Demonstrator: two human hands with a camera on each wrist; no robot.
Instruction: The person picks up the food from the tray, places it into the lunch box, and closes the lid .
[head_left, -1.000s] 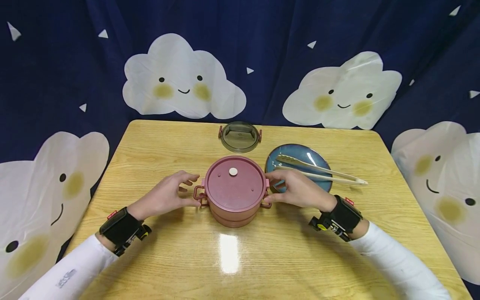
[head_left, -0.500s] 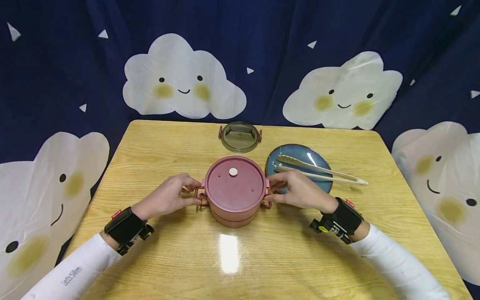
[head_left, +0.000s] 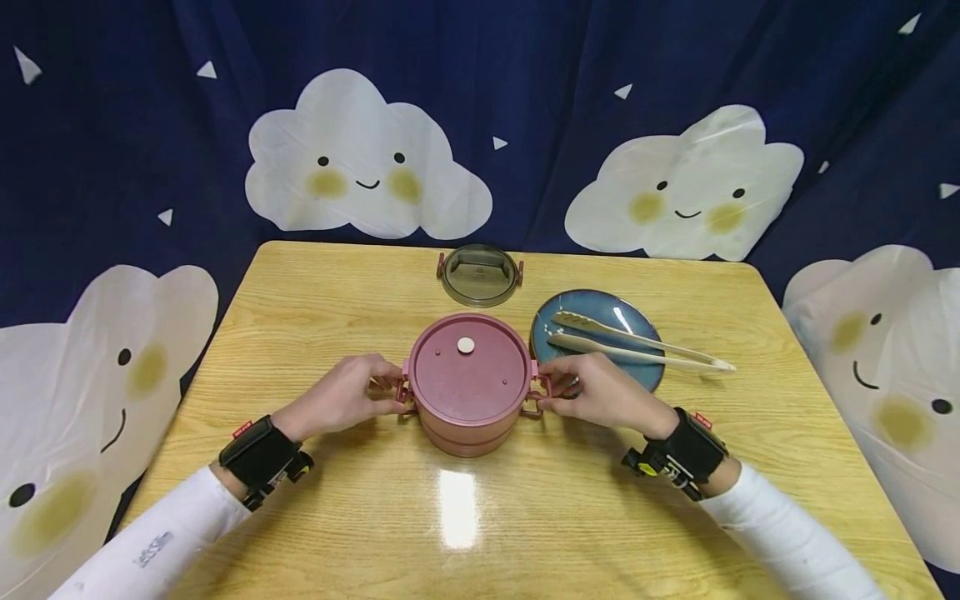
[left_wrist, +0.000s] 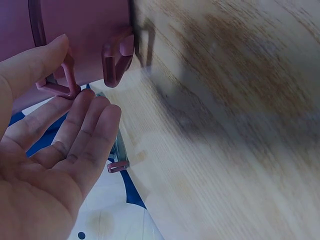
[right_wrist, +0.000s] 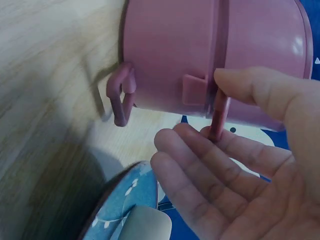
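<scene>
Nearest the camera, two white sleeves with black wrist bands come in over the wooden table (head_left: 315, 508); between them, at the middle of the table, stands the pink lidded container (head_left: 468, 383), a round two-tier pot with clasps on both sides. The left hand (head_left: 341, 398) is at the pot's left side, thumb above and fingers below the upper left clasp (left_wrist: 57, 82); in the left wrist view the thumb and fingertips pinch that loop between them, while a second, lower clasp (left_wrist: 117, 57) hangs free just beside them. The right hand (head_left: 600, 392) mirrors it on the right side; in the right wrist view its thumb lies against the pot wall above the right clasp (right_wrist: 218, 117) and its fingers curl up under it, so the clasp is pinched between thumb and fingers; the lower right clasp (right_wrist: 121, 100) stands untouched, a little below the grip. The pot's flat lid is on, with a small pale knob (head_left: 466, 344) at its centre. Just beyond the right hand lies a blue plate (head_left: 645, 379), and on it a pair of wooden tongs (head_left: 637, 343) whose handles reach out past the rim to the right. Farther off, behind the pot, a dark translucent lid (head_left: 479, 274) lies flat near the table's far edge; behind everything hangs a navy curtain printed with smiling white clouds (head_left: 367, 162).
</scene>
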